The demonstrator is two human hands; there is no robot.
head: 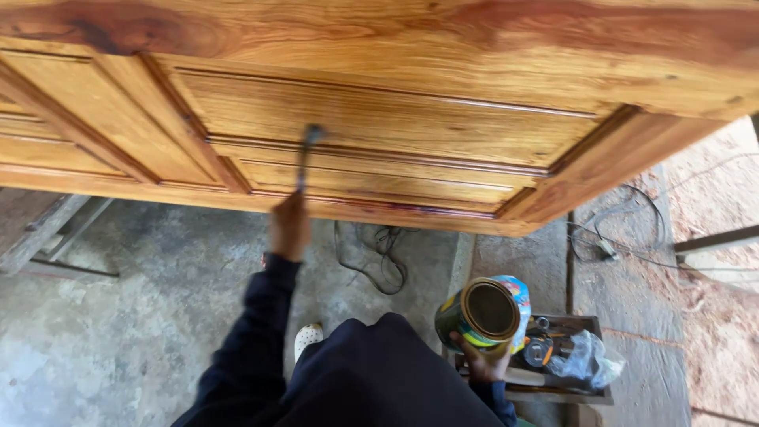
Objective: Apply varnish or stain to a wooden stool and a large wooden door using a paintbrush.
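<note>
- Glossy varnished wooden door [379, 119]: left hand [289, 228] grips a brush [307, 156], bristles on a panel groove near the lower edge.
- Right hand [484, 362] clasps the open tin [484, 315].
- Coating step; next likely needs a reload.

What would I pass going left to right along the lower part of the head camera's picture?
Wooden planks → left hand holding a brush → black cord → open can in the right hand → clear plastic bag → grey cable.
</note>
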